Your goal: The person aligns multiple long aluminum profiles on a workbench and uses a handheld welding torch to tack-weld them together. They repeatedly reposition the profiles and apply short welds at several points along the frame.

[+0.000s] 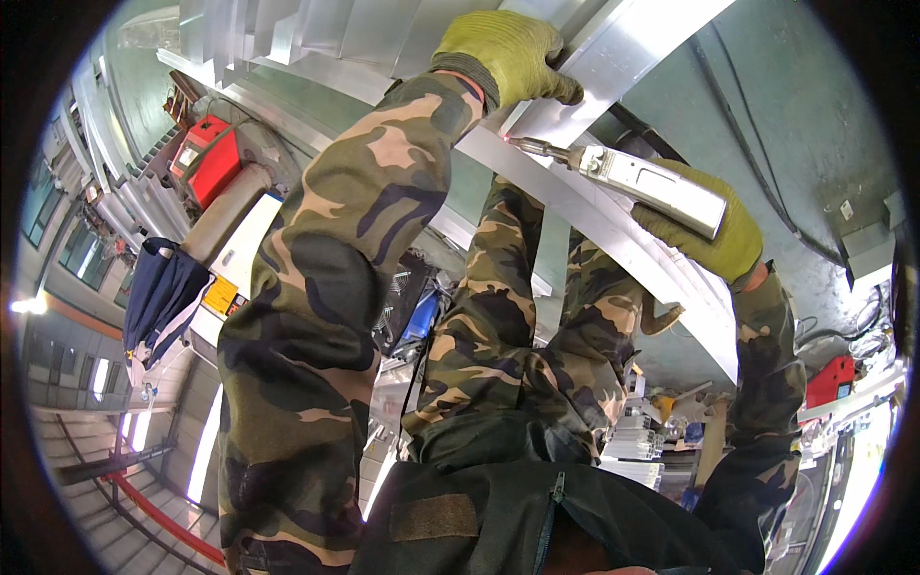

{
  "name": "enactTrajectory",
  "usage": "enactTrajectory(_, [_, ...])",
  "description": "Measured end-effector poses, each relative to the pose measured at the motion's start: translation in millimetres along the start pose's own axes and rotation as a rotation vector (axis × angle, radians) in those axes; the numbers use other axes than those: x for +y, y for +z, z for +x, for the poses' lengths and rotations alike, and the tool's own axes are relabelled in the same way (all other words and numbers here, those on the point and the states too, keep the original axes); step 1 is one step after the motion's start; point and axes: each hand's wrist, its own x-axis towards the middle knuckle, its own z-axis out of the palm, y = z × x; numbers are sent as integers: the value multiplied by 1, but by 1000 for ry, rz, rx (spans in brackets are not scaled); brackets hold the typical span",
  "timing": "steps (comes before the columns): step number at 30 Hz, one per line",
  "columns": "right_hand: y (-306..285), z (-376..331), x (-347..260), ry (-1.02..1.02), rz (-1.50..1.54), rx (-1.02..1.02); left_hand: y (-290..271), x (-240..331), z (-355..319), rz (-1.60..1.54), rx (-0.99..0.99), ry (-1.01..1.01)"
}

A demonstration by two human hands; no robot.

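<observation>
Overhead, left hand (506,53) in yellow-green glove, fingers curled over edge of long silvery aluminium profile (613,230); right hand (714,225), gloved alike, wrapped tight around grey metal handheld torch (632,177), nozzle tip touching profile just below left hand.

Both hands wear yellow-green gloves: the left hand (508,53) at the top of the frame, the right hand (714,225) at the right around a silver-grey tool (652,187) with a tiny red glow at its tip. The sleeves (335,287) and trousers (498,316) carry a camouflage pattern of brown, tan and dark green. The metal profiles (613,57) are pale silver, the floor (795,115) dull green, a machine (206,158) at upper left red, and a cloth (158,297) at left navy.
</observation>
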Motion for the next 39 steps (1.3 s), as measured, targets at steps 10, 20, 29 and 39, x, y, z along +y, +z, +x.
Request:
enactTrajectory(10, [1, -1, -13, 39, -120, 77, 5, -5, 3, 6, 41, -6])
enactTrajectory(20, [0, 1, -10, -15, -31, 29, 7, -3, 10, -5, 69, -6])
enactTrajectory(29, [-1, -4, -6, -21, -47, 16, 7, -7, 9, -15, 103, -18])
enactTrajectory(39, [-5, -14, 5, 3, -91, 44, 7, -7, 11, -23, 126, -34])
